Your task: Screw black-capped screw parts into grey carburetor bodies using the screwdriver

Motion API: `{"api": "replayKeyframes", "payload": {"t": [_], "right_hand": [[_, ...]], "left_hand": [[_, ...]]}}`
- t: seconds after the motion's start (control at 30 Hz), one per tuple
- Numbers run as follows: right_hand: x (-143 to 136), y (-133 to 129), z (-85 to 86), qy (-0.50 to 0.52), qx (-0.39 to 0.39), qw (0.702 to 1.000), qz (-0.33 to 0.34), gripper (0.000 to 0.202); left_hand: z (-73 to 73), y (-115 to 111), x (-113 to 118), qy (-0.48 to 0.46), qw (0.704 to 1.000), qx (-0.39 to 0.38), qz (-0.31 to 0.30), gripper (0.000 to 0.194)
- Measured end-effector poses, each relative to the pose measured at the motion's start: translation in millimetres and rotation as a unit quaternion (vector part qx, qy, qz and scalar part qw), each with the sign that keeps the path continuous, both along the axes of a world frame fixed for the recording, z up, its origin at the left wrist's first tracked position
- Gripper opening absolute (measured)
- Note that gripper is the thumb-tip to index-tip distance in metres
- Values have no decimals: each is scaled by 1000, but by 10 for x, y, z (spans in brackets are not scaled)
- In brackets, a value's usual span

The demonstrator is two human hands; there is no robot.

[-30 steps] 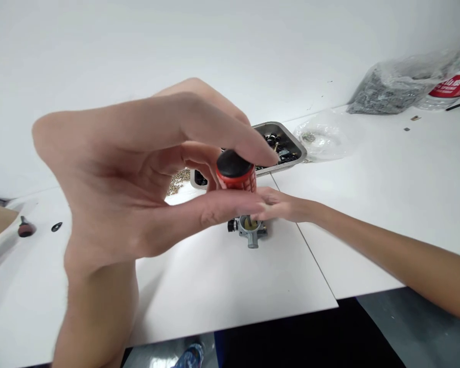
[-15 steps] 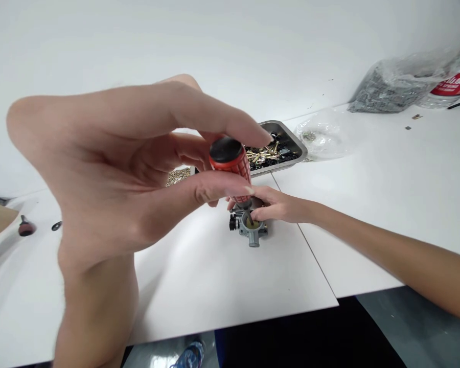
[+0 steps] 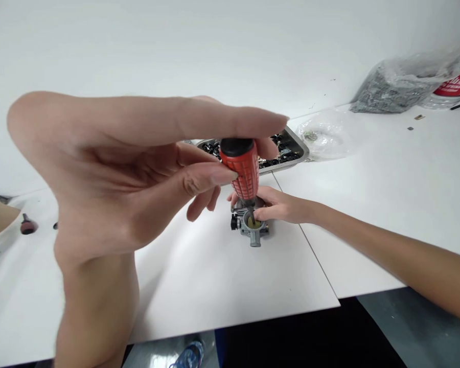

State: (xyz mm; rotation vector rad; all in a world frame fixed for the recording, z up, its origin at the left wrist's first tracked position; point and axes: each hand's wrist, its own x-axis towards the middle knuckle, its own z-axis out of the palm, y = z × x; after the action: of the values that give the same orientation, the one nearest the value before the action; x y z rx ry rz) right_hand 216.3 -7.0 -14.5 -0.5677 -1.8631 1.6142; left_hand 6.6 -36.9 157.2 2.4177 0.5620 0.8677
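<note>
Left hand [image 3: 99,158]: mine, partly closed, with thumb and fingers pinched on the screwdriver's handle and the index finger stretched across its cap.
Screwdriver [image 3: 246,176]: red grip, black cap, close to upright with a slight lean; its shaft goes down into the open round bore of the carburetor [image 3: 255,238].
Right hand [image 3: 278,208]: mine, curled low around the far side of the carburetor, thumb beside the bore, holding the body.
Carburetor: on the bench [image 3: 199,286], bore facing up, short spout toward me, black knob [image 3: 234,222] on its left side.
Progress: driver inside the bore and body held, so I judge the work there underway rather than finished. I can't tell how far any screw is in, or whether the tip is seated.
Left to do: more driver work may remain; the depth of the bore is too small to read from here.
Metal tray [image 3: 296,139]: behind the hands, holding black parts [image 3: 274,162], partly hidden by my left hand.
Right of the tray: a clear bag [image 3: 325,138] just beside it; farther off, a bag of grey pieces [image 3: 391,89] near a red-labelled bottle [image 3: 458,87].
</note>
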Motion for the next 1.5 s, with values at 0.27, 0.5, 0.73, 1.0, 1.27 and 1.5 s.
{"api": "replayKeyframes", "payload": {"t": [0.27,0.5,0.73,1.0,1.27,1.5], "right_hand": [[-13,-43,35,-6,-10,1000,-1,40],[-28,-27,-1,-5,1,1000,7,36],[-19,-17,-67,0,9,1000,8,36],[-8,-35,-20,-9,6,1000,10,34],[-28,-59,61,-9,-6,1000,8,31],[-36,-31,-8,-4,-2,1000,12,33]], "left_hand": [[-17,-1,179,-146,987,-18,63,51],[-26,-20,221,-164,983,0,85,37],[-179,99,95,-153,983,55,87,58],[-64,-84,197,-144,989,-24,23,52],[-93,-1,138,-126,992,20,9,70],[-181,93,118,-164,984,56,32,61]]}}
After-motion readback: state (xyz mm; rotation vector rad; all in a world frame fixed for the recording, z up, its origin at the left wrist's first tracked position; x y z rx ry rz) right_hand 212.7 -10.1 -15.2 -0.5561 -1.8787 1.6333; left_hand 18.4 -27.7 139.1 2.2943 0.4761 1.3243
